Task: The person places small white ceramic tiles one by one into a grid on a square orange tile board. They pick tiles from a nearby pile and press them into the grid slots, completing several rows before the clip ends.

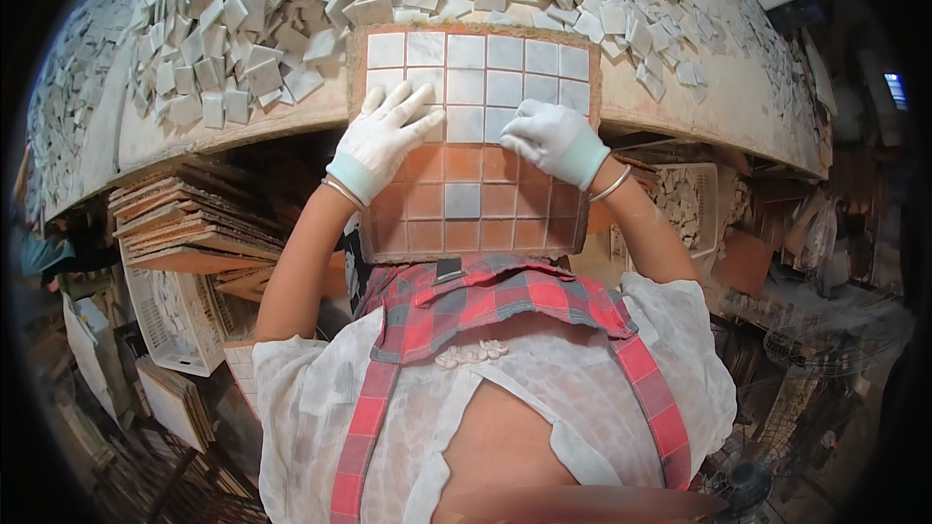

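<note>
A square-celled tray (417, 236) tilts from the table's edge toward my lap. Its upper rows hold square white and grey marble tiles (466, 87); the lower cells are mostly bare reddish-brown, with a single pale tile (462, 201) lying in one of them. My left hand (383, 131), in a white glove, rests with spread fingers over the tiles on the tray's left side. On the right side, my gloved right hand (558, 141) has its fingers curled together at the lowest tiled row. Whatever lies between those fingertips is hidden.
Heaps of loose marble tiles (233, 10) cover the pale table (282, 121) beyond the tray. Below it at left are stacked boards (189, 218) and a white plastic crate (180, 320). Another crate (709, 209) with tile pieces stands at right, near a fan (752, 475).
</note>
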